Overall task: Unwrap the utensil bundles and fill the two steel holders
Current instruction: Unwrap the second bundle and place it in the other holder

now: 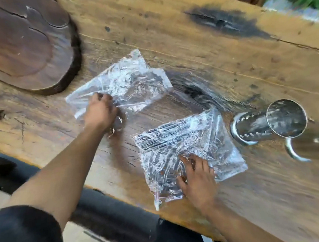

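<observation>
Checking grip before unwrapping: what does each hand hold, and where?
Left hand pinches the far bundle at its near edge; right hand rests flat on the near bundle.

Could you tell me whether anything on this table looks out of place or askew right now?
Nothing looks spilled or broken. The second steel holder is cut off at the right edge, so its state is unclear. Both plastic-wrapped bundles lie crumpled but unopened.

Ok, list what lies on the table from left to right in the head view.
Dark wood slab → far plastic bundle under the left hand → near plastic bundle under the right hand → steel holder.
</observation>
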`<state>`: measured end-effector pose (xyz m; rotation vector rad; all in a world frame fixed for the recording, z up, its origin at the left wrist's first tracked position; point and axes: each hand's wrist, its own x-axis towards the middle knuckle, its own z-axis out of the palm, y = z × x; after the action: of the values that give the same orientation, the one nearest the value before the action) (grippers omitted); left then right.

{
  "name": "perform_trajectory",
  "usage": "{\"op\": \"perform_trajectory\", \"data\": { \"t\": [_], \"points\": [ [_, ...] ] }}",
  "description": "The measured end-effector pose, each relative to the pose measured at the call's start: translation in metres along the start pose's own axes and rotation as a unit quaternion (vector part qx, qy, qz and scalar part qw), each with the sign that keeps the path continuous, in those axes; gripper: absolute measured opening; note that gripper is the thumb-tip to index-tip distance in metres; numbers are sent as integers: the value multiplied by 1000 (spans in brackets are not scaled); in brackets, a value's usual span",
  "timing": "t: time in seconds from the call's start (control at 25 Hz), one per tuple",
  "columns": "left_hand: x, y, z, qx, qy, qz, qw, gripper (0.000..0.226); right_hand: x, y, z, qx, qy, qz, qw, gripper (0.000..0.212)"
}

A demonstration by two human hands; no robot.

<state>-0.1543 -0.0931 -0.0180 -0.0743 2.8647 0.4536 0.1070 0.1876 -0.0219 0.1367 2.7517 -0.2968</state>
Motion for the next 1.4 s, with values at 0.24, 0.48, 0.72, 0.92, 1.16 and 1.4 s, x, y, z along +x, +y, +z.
{"op": "perform_trajectory", "data": {
  "t": [0.24,0.48,0.72,0.92,1.16,1.4],
  "points": [
    [38,69,17,130,-50,51,989,58,-31,-9,10,47,-19,38,998,59],
    [-98,140,37,38,15,212,976,51,-53,5,-4,138,-40,32,989,53],
    [-243,134,99,154,-135,284,937,95,-60,63,-17,165,21,109,980,46],
    [-278,142,123,200,-213,233,928,100,-84,122,-10,143,-31,114,983,55],
    [-308,184,135,186,-207,239,930,98,-123,168,-8,174,0,174,969,43],
    [-286,227,130,194,-162,269,929,112,-115,205,-19,282,45,290,913,13]
  ]
}}
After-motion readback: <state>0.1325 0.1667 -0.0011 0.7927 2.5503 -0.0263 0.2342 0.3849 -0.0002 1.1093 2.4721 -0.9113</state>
